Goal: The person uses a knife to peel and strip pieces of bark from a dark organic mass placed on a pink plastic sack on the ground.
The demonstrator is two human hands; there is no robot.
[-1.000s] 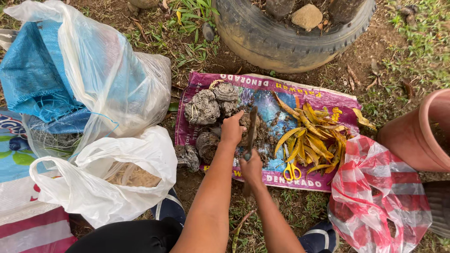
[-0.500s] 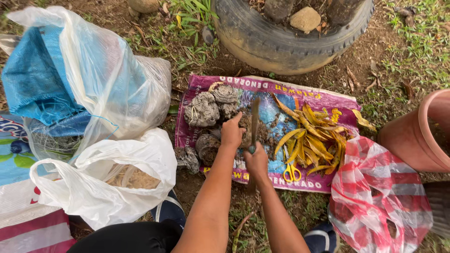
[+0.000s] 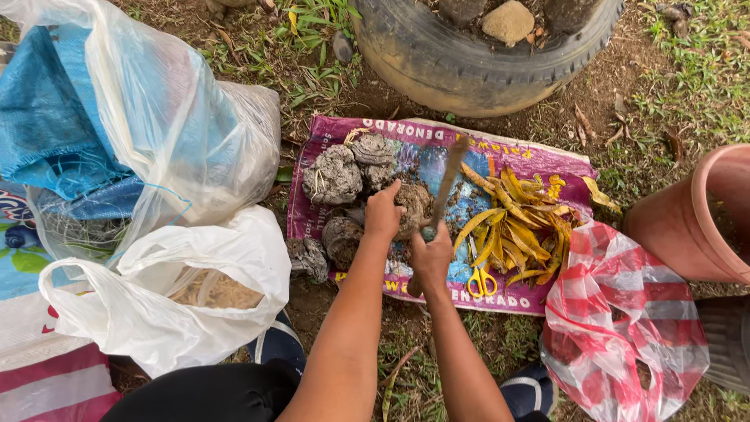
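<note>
Hands are working over a purple printed sack (image 3: 500,148) that is lying flat on the soil. The left hand (image 3: 383,212) is pressing on a grey-brown dried clod (image 3: 412,208), its fingers (image 3: 391,191) curling over the clod's near edge and holding it against the sack. The right hand (image 3: 431,256) is gripping the handle of a long knife (image 3: 445,187), fingers closing fully round it; the blade is angling up and away, its tip pointing toward the tyre (image 3: 469,59). The clod is sitting near the sack's middle, just left of the blade. More grey clods (image 3: 336,176) are lying at the sack's left end. Yellow peel strips (image 3: 523,223) are piling at its right half, with yellow-handled scissors (image 3: 480,273) resting just beside them. A white plastic bag (image 3: 156,312) is standing open to the left, and a clear bag (image 3: 180,133) holding blue woven material is lying behind it. A red-checked bag (image 3: 625,328) and a terracotta pot (image 3: 695,227) are sitting to the right.
</note>
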